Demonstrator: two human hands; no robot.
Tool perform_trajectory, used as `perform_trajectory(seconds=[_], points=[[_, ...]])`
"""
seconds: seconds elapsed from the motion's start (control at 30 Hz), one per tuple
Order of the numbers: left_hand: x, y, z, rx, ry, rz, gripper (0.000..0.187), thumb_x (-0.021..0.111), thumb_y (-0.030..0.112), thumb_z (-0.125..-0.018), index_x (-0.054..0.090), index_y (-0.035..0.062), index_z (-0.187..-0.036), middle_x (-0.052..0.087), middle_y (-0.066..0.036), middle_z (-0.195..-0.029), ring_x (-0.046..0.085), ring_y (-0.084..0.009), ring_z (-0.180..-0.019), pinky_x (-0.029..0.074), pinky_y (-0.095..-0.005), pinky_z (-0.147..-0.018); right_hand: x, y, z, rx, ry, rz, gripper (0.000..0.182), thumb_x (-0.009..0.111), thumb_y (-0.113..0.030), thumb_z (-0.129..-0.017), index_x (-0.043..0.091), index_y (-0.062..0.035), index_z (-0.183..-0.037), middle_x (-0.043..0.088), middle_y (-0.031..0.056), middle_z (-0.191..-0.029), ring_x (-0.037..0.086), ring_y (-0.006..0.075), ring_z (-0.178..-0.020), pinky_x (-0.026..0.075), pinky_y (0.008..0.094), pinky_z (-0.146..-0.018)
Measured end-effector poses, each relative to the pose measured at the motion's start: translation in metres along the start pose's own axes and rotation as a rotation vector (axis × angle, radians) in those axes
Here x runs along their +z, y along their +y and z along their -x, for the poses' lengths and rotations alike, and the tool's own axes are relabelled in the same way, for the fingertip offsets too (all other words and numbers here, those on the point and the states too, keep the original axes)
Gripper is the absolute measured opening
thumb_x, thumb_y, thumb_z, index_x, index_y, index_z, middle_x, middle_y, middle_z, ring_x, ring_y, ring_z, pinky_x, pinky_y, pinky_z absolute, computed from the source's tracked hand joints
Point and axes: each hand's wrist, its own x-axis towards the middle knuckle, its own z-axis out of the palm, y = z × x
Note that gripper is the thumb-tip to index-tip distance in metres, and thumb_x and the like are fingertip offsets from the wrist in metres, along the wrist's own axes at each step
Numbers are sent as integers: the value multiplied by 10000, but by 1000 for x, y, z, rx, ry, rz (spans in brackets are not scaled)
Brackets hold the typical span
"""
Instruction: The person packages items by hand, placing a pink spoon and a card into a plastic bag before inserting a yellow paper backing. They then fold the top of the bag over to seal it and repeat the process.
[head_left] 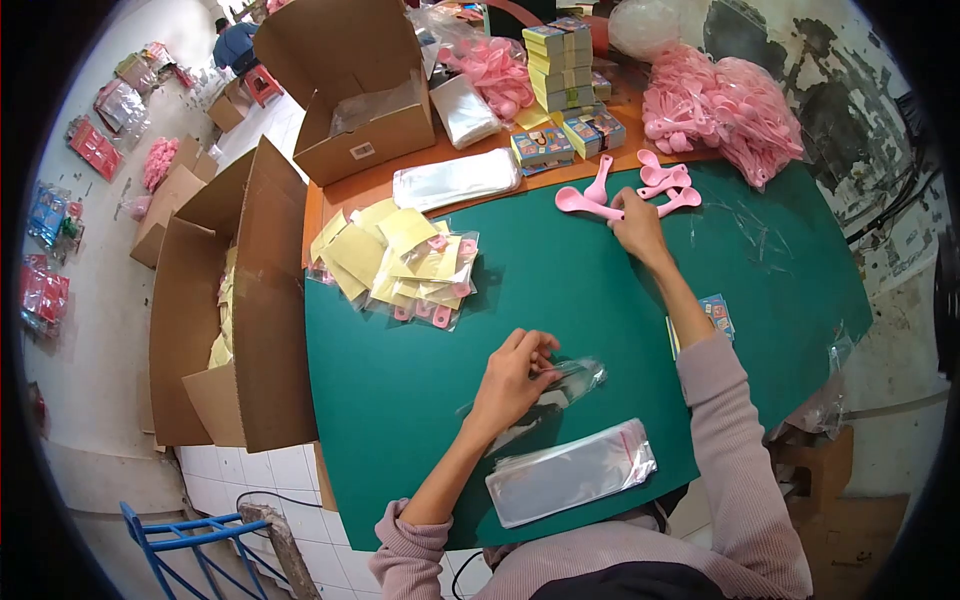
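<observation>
Your left hand pinches a clear plastic bag lying on the green tabletop, just above a stack of clear bags. Your right hand reaches far out, fingers closed on the handle of a pink spoon beside other loose pink spoons
</observation>
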Motion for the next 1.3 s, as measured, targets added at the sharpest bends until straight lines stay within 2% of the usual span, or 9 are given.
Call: perform_trajectory(seconds=[0.13, 0.2, 0.33, 0.47, 0.53, 0.57, 0.73, 1.03, 1.3], points=[[-2, -11, -1, 50, -24, -67, 221, 673, 9, -733, 553, -2, -919, 596, -84, -797, 634, -144, -725, 518, -271, -631, -48, -42, 54, -244, -44, -540, 96, 550, -52, -807, 572, -10, -890, 582, 60, -783, 566, 149, -684, 448, 280, -631], [-1, -7, -2, -70, -19, 31, 162, 659, 41, -754, 545, 0, -861, 628, -114, -771, 635, -202, -683, 512, -284, -651, -64, -46, 81, -170, -197, -770, 90, 499, -32, -833, 567, -8, -887, 545, 29, -757, 523, 95, -688, 433, 238, -616], [-8, 2, -3, -132, -75, 2, 117, 616, 60, -799, 530, -5, -844, 655, -122, -816, 658, -195, -734, 516, -278, -665, -67, -35, 120, -200, -351, -905, 94, 492, -27, -822, 565, -6, -878, 555, 46, -764, 524, 116, -672, 431, 250, -606], [-14, -17, -6, 3, -11, 236, 114, 529, 62, -867, 440, -9, -883, 662, -130, -879, 646, -174, -855, 517, -275, -681, -63, -32, 127, -335, -280, -514, 104, 495, -14, -797, 564, -3, -874, 570, 86, -784, 533, 149, -650, 433, 273, -591], [-25, -11, -6, -260, -79, 547, 129, 489, 68, -897, 378, 33, -952, 652, -158, -915, 644, -185, -863, 513, -269, -682, -64, -37, 125, -325, -230, -491, 116, 508, -20, -813, 568, -10, -912, 565, 78, -790, 546, 139, -678, 449, 271, -609], [-28, -12, -6, -244, -110, 608, 184, 496, 71, -902, 331, 62, -982, 644, -161, -931, 635, -178, -884, 507, -257, -683, -65, -41, 125, -329, -228, -491, 116, 508, -20, -813, 568, -10, -912, 565, 78, -790, 546, 139, -678, 449, 271, -609], [-26, -7, -7, -218, -112, 639, 287, 552, 74, -877, 344, 42, -1073, 639, -130, -927, 610, -133, -848, 497, -243, -698, -58, -56, 131, -180, 138, -808, 171, 571, -73, -855, 557, -15, -1016, 557, 52, -783, 561, 103, -719, 469, 234, -669], [-21, -9, -7, -265, -149, 637, 317, 585, 85, -859, 466, -2, -1140, 636, -100, -962, 592, -109, -843, 486, -242, -732, -55, -60, 137, -322, -81, -723, 202, 581, -73, -846, 549, -24, -1039, 593, 68, -817, 585, 111, -743, 483, 253, -689], [-20, -8, -3, -148, -274, 456, 311, 499, 203, -920, 545, -13, -1139, 625, -33, -891, 547, -61, -742, 451, -207, -667, -53, -70, 143, -204, -228, -902, 192, 604, -60, -824, 523, -8, -990, 614, 68, -780, 602, 114, -716, 491, 263, -669]])
